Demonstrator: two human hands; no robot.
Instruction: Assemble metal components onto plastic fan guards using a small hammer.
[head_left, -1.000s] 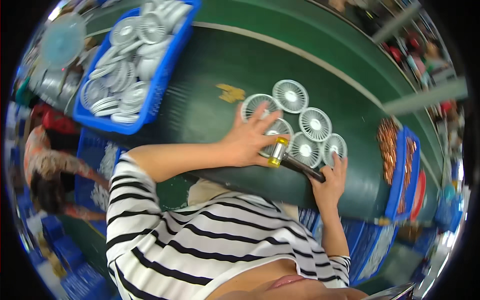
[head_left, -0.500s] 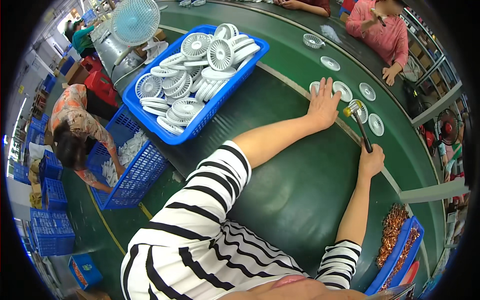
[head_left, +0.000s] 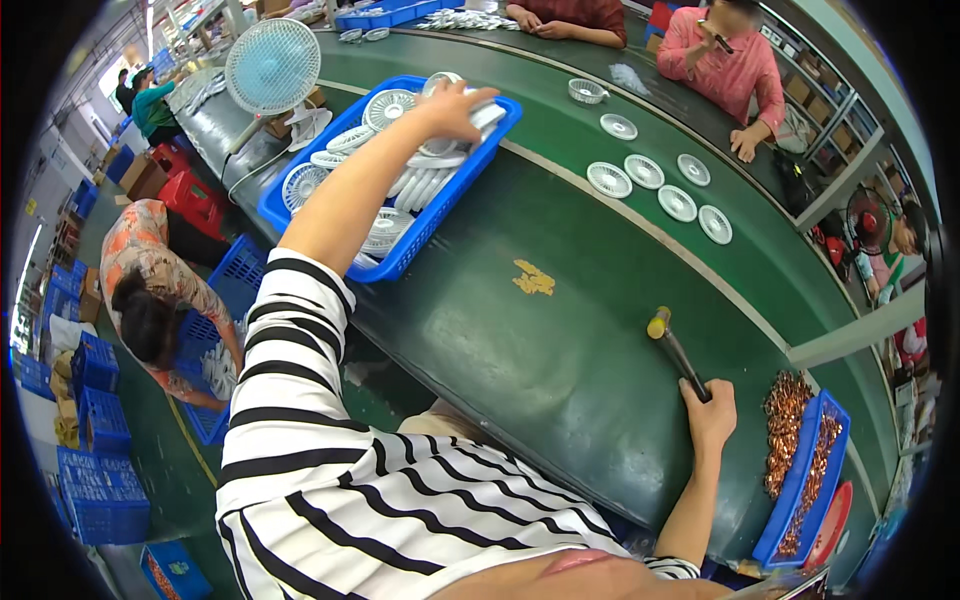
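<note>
My left hand (head_left: 448, 110) is over the blue basket (head_left: 415, 245) at the far left of the green table. Its fingers are spread on the heap of white, slatted round covers (head_left: 390, 108) inside, and its underside is hidden. Wrapped round a black handle, my right hand (head_left: 712, 412) holds a small hammer (head_left: 676, 350) with a yellowish head above the table's right part. Beyond the pale dividing strip, several similar white covers (head_left: 677, 204) lie flat on the green belt, out of reach of both hands. A deeper clear-looking round part (head_left: 586, 91) rests farther back.
At right a blue tray (head_left: 800, 480) holds copper-coloured small parts, with more heaped beside it (head_left: 787, 405). A pale blue fan (head_left: 272, 68) stands behind the basket. Co-workers sit across the belt; another person (head_left: 150, 290) bends over a blue crate at left. The table has a yellow patch (head_left: 533, 278).
My left hand has gone from the covers on the belt to the basket on the left. My right hand has drawn the hammer back toward me. The view has shifted.
</note>
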